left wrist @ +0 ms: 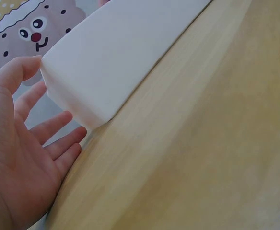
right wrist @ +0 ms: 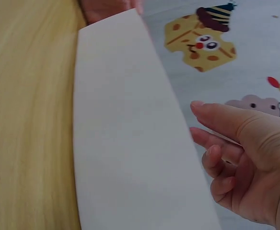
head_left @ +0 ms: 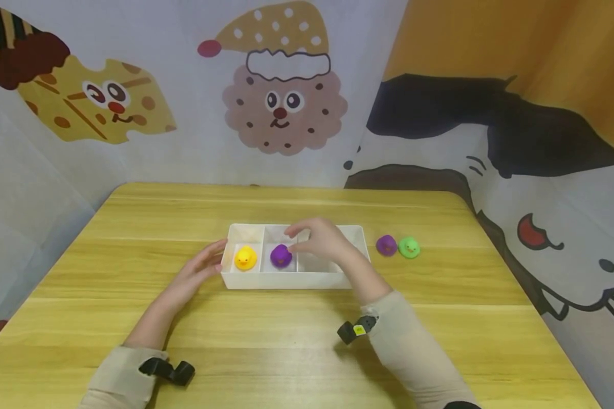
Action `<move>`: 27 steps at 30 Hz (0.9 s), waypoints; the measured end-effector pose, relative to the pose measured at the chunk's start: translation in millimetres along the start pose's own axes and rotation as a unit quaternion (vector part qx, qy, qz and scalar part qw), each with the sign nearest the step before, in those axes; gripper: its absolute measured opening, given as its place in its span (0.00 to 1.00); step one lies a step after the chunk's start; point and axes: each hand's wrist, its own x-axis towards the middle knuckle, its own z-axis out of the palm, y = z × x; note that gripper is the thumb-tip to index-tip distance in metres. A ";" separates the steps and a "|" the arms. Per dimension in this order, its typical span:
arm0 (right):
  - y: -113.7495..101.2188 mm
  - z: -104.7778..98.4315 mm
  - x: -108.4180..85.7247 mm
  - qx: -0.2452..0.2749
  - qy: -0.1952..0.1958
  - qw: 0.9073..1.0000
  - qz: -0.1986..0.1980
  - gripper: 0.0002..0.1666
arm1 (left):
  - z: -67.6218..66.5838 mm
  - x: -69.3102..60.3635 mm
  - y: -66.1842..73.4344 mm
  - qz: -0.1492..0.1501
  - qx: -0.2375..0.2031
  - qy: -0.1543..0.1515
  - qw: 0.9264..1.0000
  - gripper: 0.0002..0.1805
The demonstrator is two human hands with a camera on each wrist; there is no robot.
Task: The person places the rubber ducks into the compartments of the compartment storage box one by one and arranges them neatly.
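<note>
Purple duck [head_left: 281,257] sits in the tray [head_left: 293,281]; I see my right hand [head_left: 323,241] released beside it, left hand [head_left: 196,268] touching the tray's end, fingers loose.

Surface [head_left: 266,329]: yellowish wood grain, rounded far corners; pale printed backdrop [head_left: 174,34] behind it. Left: smiling cheese print [head_left: 107,113], orange-brown spots, red nose, striped hat [head_left: 5,23] with dark red-brown brim [head_left: 30,59]. Centre: pinkish cookie print [head_left: 291,133], dark chips, white-dotted yellow cap [head_left: 271,28], white zigzag trim [head_left: 286,65], red pompom [head_left: 210,48]. Right: big tilted black-and-white animal face [head_left: 558,193], red mouth [head_left: 533,232], orange area [head_left: 450,40] above. Cookie also in left wrist view, cheese also in right wrist view
</note>
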 end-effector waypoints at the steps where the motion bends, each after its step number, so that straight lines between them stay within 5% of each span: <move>1: 0.6 -2.2 -3.0 0.004 0.008 1.000 -0.006 0.20 | 0.0 0.0 -0.1 0.001 0.000 0.000 1.000 0.31; 8: 8.6 -18.9 -25.1 0.018 0.062 0.997 -0.033 0.19 | 1.2 0.2 -0.1 0.001 -0.005 0.001 1.000 0.30; 15: 18.5 -36.2 -44.7 0.073 0.088 0.993 -0.011 0.19 | 1.2 0.2 -0.1 0.003 -0.006 0.001 1.000 0.30; 27: 41.7 -57.0 -74.6 0.088 0.172 0.981 0.010 0.19 | 0.9 0.8 -0.6 -0.003 -0.002 0.003 1.000 0.30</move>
